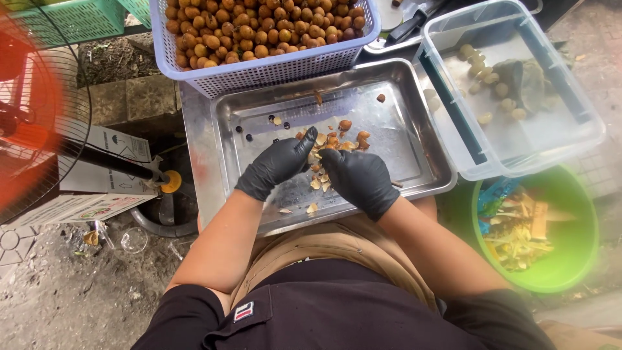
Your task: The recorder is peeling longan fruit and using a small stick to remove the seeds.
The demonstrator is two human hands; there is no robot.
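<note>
Both my hands wear black gloves and meet over a steel tray point(414, 129) on my lap. My left hand point(277, 163) and my right hand point(357, 178) are curled together around a small piece of fruit, mostly hidden between the fingertips. Brown peel scraps point(337, 139) and pale shell pieces point(316, 184) lie on the tray just beyond and under the hands. A few dark seeds point(249, 137) sit at the tray's left.
A lilac basket point(272, 71) full of small brown fruits point(259, 26) stands beyond the tray. A clear plastic box point(583, 136) with peeled pale fruit in water is at right. A green bucket point(570, 259) holds scraps. A fan point(39, 110) stands at left.
</note>
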